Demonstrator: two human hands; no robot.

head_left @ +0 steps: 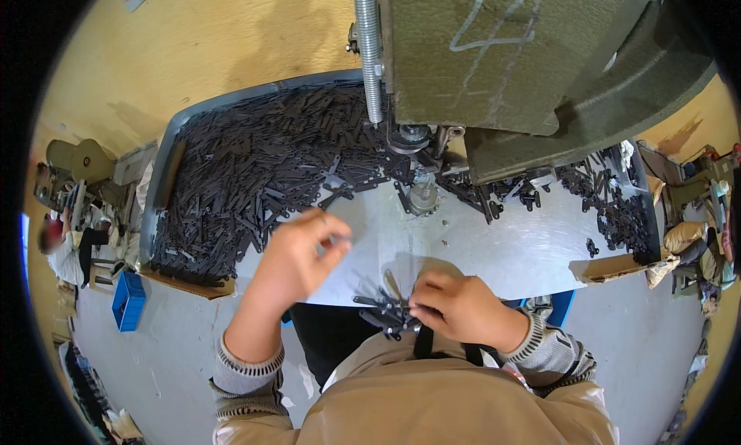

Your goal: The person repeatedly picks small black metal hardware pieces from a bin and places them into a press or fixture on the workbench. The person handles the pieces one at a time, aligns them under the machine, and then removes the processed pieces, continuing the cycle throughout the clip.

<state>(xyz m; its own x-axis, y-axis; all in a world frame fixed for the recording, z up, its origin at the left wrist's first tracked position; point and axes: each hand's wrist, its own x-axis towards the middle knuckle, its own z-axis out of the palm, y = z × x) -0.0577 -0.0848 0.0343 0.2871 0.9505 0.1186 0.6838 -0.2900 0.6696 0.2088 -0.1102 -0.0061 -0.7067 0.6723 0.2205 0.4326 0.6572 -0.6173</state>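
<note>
My left hand (302,248) is raised over the front of the metal table, its thumb and forefinger brought close together in a pinch. A small dark blur shows at those fingertips, too indistinct to name. At the table's front edge, my right hand (463,306) is closed, its fingers on a bunch of black metal strips (384,315) pointing several ways. Part of the bunch is smeared by motion. Beyond my hands, a small round metal fixture (424,196) stands on the table beneath the head of a green press (478,59).
A large heap of black strips (255,159) fills the left of the rimmed metal table (355,248). More black parts (617,213) lie at the right. Cardboard pieces (185,284) edge the front corners. A blue bin (128,301) stands on the floor; a person (68,248) sits far left.
</note>
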